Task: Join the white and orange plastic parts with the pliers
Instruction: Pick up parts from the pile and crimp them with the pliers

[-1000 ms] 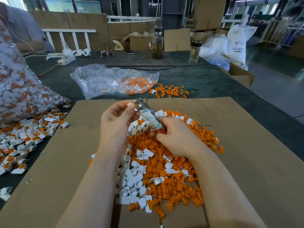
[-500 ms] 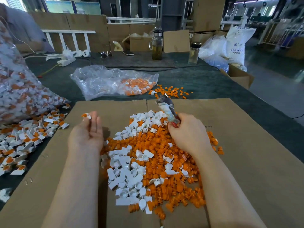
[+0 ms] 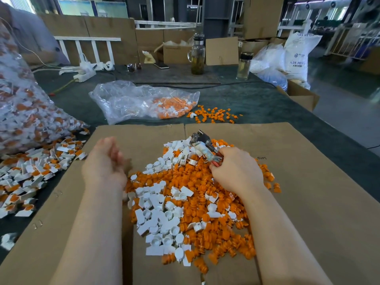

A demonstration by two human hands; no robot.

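Pliers (image 3: 202,146) sit gripped by their handles in the right hand (image 3: 236,171), above the heap of white and orange parts (image 3: 185,202) on cardboard (image 3: 308,202). Left hand (image 3: 104,161) hovers blurred, apparently empty. Parts look light, stiff, slippery; pinch one by its rim.

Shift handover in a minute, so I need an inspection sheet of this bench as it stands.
Surface: flattened cardboard over a dark table.
Job's things: mixed pile of white and orange parts; pliers.
Clutter: joined pieces on the left, clear bag, loose orange parts, two bottles.
Grippers: right hand grips the pliers; left hand blurred, apparently empty.
Cables: power strip with leads.
Surroundings: boxes, resin sack.
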